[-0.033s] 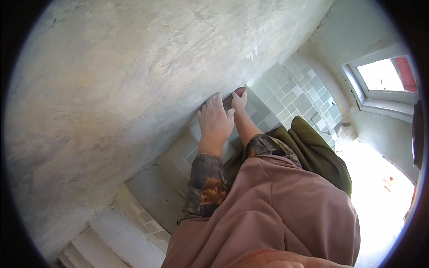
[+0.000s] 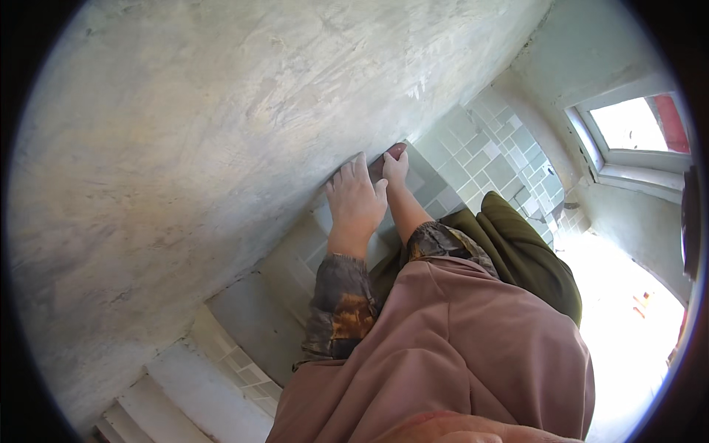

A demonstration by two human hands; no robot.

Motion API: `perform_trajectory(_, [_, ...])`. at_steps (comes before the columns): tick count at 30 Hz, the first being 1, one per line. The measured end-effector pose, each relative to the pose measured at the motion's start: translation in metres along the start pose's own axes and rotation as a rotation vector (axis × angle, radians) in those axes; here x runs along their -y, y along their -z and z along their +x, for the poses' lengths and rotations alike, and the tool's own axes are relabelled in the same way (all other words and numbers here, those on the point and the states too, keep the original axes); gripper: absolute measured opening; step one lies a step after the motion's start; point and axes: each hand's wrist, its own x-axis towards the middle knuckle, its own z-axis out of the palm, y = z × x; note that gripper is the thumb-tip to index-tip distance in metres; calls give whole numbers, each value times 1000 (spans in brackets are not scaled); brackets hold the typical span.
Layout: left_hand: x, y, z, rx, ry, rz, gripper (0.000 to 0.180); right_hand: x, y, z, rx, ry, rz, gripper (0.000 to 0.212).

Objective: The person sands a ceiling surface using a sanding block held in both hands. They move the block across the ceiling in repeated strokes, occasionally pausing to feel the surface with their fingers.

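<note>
While nothing visibly shifts, left hand (image 2: 354,201) loosely spread at wall (image 2: 221,140); right hand (image 2: 396,170) gripping brown bar (image 2: 377,170)

The wall (image 2: 221,148) runs along the front-left edge of the tiled floor (image 2: 502,171), and close against it the flat piece (image 2: 378,170) spans from the left hand (image 2: 356,203) at its left end to the right hand (image 2: 396,169) at its right end. The steps (image 2: 203,384) lie at the floor's left end, beside the foot of that wall, left of the person. Across the floor, the window (image 2: 626,124) sits in the side wall (image 2: 628,210), well right of both hands.
</note>
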Motion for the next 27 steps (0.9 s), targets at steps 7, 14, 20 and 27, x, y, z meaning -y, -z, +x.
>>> perform_trajectory(7, [2, -1, 7, -54, -35, -9, 65, 4, 3, 39, -49, 15, -99, 61])
perform_trajectory(14, [3, -3, 5, -72, -39, 11, 64, 36, 7, 21, -25, 27, -152, 58])
perform_trajectory(20, [5, -7, 8, -82, -17, 0, 60, 80, 11, -2, 36, 181, -45, 47])
perform_trajectory(27, [0, -3, 10, -140, -6, 18, 49, 151, 8, -60, 225, 355, 97, 35])
